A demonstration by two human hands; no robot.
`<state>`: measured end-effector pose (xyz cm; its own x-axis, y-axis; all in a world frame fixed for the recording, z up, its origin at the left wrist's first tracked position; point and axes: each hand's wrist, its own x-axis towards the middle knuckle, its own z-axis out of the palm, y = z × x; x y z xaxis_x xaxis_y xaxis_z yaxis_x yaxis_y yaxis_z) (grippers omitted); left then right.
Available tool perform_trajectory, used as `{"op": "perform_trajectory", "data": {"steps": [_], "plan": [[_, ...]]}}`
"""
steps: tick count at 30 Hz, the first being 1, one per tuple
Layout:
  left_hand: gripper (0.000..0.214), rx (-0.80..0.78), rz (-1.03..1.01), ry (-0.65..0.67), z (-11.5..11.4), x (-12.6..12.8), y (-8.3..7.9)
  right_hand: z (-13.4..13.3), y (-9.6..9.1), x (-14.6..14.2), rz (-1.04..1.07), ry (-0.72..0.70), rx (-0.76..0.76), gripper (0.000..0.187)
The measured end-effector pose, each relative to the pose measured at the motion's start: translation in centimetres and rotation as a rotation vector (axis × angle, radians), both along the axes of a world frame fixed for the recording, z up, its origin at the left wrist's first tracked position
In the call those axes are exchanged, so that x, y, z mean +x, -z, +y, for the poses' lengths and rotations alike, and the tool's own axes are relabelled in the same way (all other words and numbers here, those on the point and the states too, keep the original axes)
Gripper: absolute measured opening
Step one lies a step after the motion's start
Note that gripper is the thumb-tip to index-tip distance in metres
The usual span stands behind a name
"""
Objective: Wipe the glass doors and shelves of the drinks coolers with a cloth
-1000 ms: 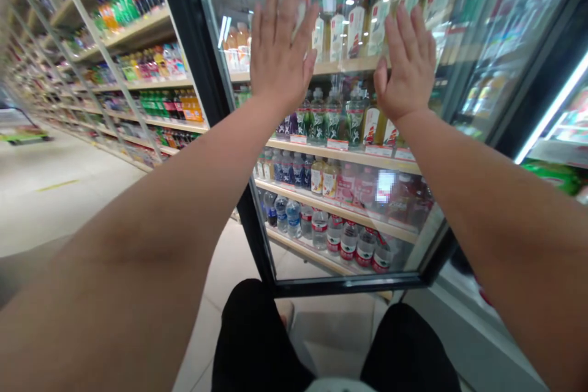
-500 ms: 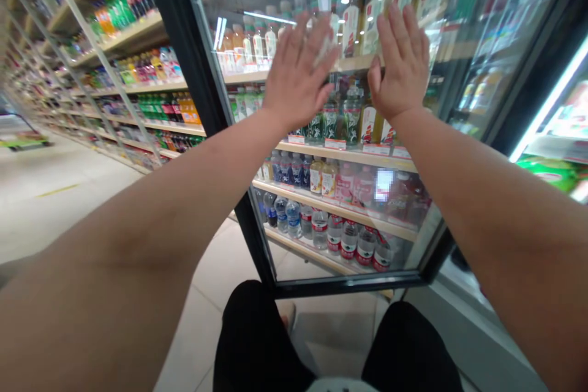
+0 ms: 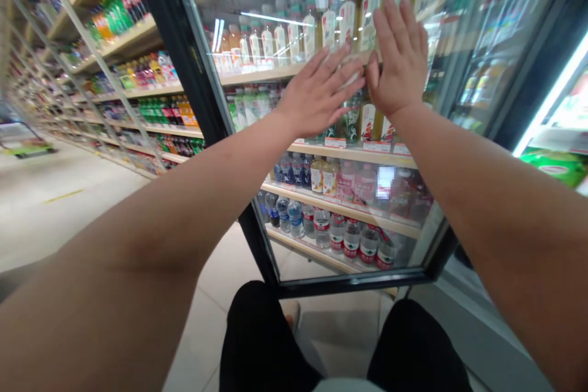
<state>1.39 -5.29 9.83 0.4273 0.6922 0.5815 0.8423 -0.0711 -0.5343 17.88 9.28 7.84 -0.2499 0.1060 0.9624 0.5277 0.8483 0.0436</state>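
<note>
Glass cooler door (image 3: 404, 251) in a black metal frame (image 3: 187, 67) stands directly ahead, with both bare hands raised against it or just short of it; the view does not settle which. The left hand (image 3: 319, 95) lies slanted, its fingers (image 3: 344, 73) spread and empty, their tips just beside the right hand's thumb. The right hand (image 3: 397, 58) stands upright, its fingers (image 3: 395, 21) likewise spread and holding nothing. Behind the glass, white-labelled plastic bottles (image 3: 280, 43) line a pale wooden shelf (image 3: 261, 76), pink-labelled bottles (image 3: 353, 187) stand lower, and clear water bottles with red labels (image 3: 351, 239) fill the near bottom shelf. Far left, green soda bottles (image 3: 114, 15) sit on open store shelving (image 3: 133, 24) beside a pale tiled floor (image 3: 202, 324).
</note>
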Motion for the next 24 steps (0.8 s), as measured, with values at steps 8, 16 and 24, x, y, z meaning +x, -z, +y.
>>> {"op": "perform_trajectory", "data": {"steps": [8, 16, 24], "plan": [[0.068, 0.353, -0.237, -0.107, -0.9, 0.0, -1.6, 0.2, 0.3, -0.1, 0.004, 0.032, -0.002, 0.066], [0.113, 0.164, 0.011, 0.068, -1.2, -1.7, 2.6, -1.4, -4.0, 1.1, 0.038, 0.132, 0.038, 0.062], [0.071, 0.137, 0.0, 0.008, -1.5, -2.4, 2.9, 0.3, -5.0, 0.4, 0.036, 0.068, 0.036, 0.061]]}}
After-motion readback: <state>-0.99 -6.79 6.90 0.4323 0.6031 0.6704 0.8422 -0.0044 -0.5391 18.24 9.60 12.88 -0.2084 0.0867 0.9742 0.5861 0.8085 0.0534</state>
